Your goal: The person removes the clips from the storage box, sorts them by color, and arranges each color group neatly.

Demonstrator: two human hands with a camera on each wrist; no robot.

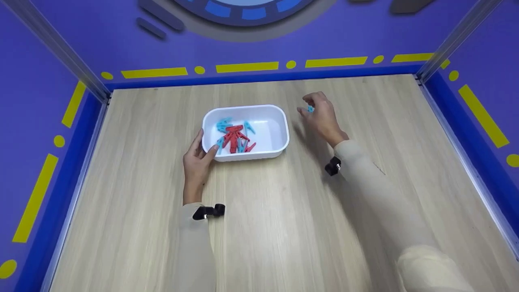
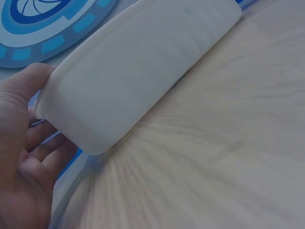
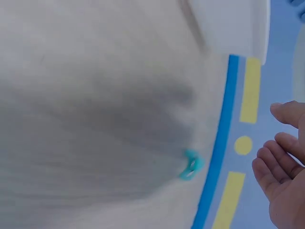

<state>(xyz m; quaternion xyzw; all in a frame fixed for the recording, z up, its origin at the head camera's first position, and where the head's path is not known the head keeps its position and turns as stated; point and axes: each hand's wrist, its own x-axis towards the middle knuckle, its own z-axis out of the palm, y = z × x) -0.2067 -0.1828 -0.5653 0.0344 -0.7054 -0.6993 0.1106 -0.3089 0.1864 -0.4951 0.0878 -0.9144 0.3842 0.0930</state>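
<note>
A white plastic tub point(image 1: 275, 121) stands mid-table and holds several red clips point(image 1: 233, 137) and blue clips point(image 1: 223, 123). My left hand point(image 1: 202, 145) grips the tub's near left corner, thumb on the rim and fingers along the side; the left wrist view shows the thumb of that hand point(image 2: 28, 143) on the tub wall point(image 2: 133, 71). To the right of the tub my right hand point(image 1: 305, 104) hovers with loosely curled fingers over a single blue clip point(image 1: 310, 108). In the right wrist view the clip point(image 3: 190, 164) lies on the table, apart from the fingers point(image 3: 279, 157).
The wooden table point(image 1: 284, 227) is walled by purple panels with yellow dashes at the back point(image 1: 247, 67) and on both sides. Metal corner posts point(image 1: 93, 85) stand at the back corners. Small black wrist mounts show on both sleeves.
</note>
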